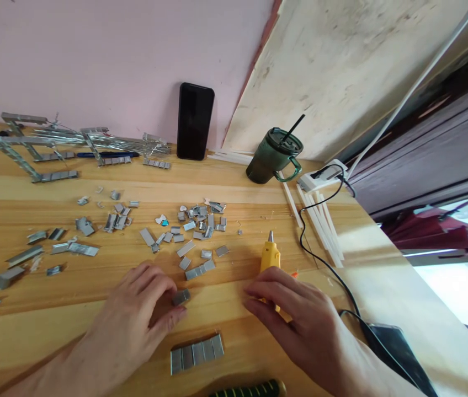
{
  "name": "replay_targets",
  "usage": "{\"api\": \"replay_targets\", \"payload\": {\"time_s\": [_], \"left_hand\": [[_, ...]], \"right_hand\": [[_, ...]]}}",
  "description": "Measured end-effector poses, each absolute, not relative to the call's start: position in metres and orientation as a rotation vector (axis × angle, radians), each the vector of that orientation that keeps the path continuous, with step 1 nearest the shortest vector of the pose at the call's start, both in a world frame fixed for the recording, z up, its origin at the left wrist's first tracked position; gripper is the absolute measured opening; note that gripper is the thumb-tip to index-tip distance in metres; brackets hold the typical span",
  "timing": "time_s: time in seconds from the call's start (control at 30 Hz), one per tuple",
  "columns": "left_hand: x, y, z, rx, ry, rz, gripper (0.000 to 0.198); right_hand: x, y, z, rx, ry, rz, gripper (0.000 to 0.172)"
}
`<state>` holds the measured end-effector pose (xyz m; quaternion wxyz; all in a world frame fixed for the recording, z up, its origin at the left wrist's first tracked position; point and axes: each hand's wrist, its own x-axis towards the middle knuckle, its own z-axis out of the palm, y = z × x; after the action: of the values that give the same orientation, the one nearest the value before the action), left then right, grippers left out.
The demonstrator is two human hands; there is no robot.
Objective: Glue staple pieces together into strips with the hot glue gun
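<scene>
My left hand (134, 314) is low over the table. Its thumb and index finger are apart around a small grey block of metal staples (181, 297), with the index fingertip at the block's edge. I cannot tell whether it touches. My right hand (296, 320) is over the rear of a yellow glue gun (270, 258), which lies with its nozzle pointing away. The right thumb and fingertips come together left of the gun; whatever they hold, if anything, is hidden. Between both hands, nearer me, lies a flat strip of joined staple pieces (197, 354).
Loose staple pieces (201, 220) are scattered ahead. Staple frames (37, 143) stand at the back left, near a phone (195, 121) against the wall. Right are a green mug (273, 157), glue sticks (320, 226), a power strip (323, 175) and a black cable (333, 270). A green-black handle (250, 389) lies in front.
</scene>
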<state>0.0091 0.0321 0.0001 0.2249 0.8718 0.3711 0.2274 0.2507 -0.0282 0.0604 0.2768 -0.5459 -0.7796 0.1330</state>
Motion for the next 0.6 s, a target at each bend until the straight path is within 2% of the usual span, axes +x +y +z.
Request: {"api": "replay_targets", "payload": {"time_s": [0.23, 0.43, 0.6], "left_hand": [[0.007, 0.031, 0.008, 2.258, 1.082, 0.901, 0.021], [0.006, 0.033, 0.019, 2.321, 1.086, 0.968, 0.027], [0.007, 0.030, 0.009, 2.213, 1.145, 0.983, 0.016]], "right_hand": [[0.246, -0.019, 0.074, -1.496, -2.038, 0.303, 0.014], [0.246, -0.014, 0.077, -1.472, -2.037, 0.271, 0.029], [0.246, -0.001, 0.082, -1.494, -1.959, 0.228, 0.015]]}}
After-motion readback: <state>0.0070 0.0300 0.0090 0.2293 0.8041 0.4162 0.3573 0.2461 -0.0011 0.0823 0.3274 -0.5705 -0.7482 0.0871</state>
